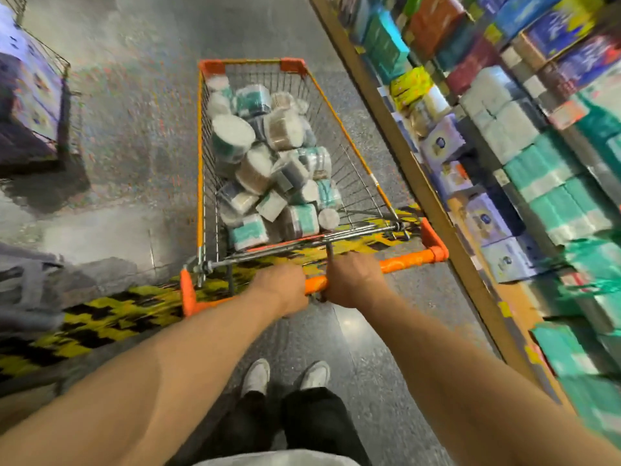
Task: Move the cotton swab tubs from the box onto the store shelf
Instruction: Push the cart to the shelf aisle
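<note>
A wire shopping cart (356, 153) with orange trim stands in front of me, holding a loose pile of several round cotton swab tubs (268, 163) with white, teal and brown contents. My left hand (282, 285) and my right hand (353, 280) both grip the cart's orange handle bar (406, 262), close together near its middle. The store shelf (504, 169) runs along the right side of the aisle, packed with boxed and wrapped tissue goods. The picture is blurred by motion.
A wire bin (33, 95) of purple packs stands at the left. Yellow-and-black floor tape (111, 314) crosses the grey aisle floor under the cart's handle end. My feet in white shoes (285, 376) are below. A grey object (27, 290) sits at the left edge.
</note>
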